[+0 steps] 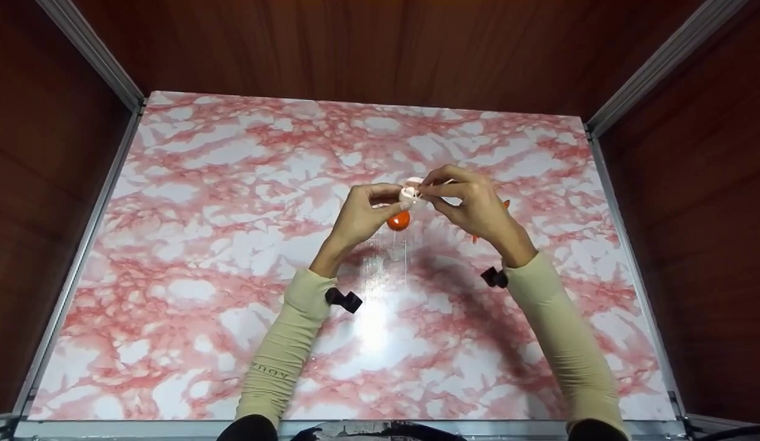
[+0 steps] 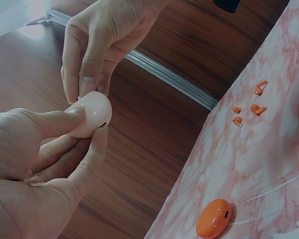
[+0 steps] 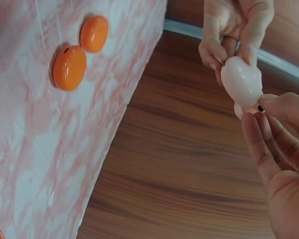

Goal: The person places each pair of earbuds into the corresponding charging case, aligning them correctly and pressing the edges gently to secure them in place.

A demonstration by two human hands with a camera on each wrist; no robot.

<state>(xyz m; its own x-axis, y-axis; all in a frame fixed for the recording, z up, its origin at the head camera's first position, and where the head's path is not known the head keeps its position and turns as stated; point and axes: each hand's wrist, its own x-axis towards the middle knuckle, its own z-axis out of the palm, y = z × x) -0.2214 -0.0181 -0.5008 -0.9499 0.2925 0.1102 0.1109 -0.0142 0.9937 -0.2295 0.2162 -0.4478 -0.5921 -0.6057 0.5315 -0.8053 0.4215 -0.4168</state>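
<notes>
My left hand grips a white, rounded earbud case between thumb and fingers, raised above the table. In the head view its lid stands up. With thumb and fingertips, my right hand pinches a small white earbud with a dark spot, right at the case's opening. Fingers cover most of that earbud, so I cannot tell how far it sits inside. Under the hands, two glossy orange cases lie side by side on the table; in the head view only one orange case shows.
Several orange earbuds lie loose on the red-and-white marbled table, mostly behind my right hand in the head view. Brown wood-grain panels with metal rails enclose the table's back and sides. Light glares off the surface near the middle.
</notes>
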